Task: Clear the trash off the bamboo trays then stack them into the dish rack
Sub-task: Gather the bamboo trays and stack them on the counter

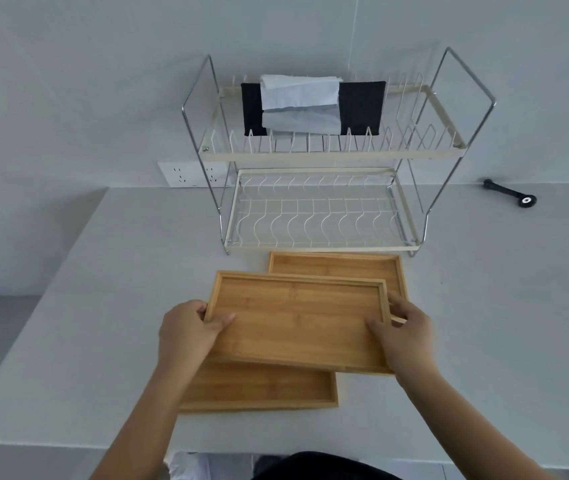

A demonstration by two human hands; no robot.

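Three trays: one held tray (297, 327) lifted in both hands; a near tray (259, 389) flat on the desk (484, 323) beneath it; a far tray (335, 266) flat just in front of the dish rack (314, 216).
Trash: none visible on any tray surface that shows.
Left hand (186, 332): fingers closed on the held tray's left short edge, thumb on top of the rim.
Right hand (404, 336): fingers closed on the right short edge, thumb lying across the inner floor.
Rack: two tiers; lower tier bare wire; upper tier carries a black cloth (362, 107) with a white cloth (300, 102) draped over it.
Stage, as judged: clearing looks done; first tray on its way to the rack.
Risk: tray overlaps the far tray, so a low carry could knock it against the rack foot.
Risk: lower tier sits under the upper frame; a steep entry angle may strike the front rail.
Risk: wide slots may let the tray lean or slide.
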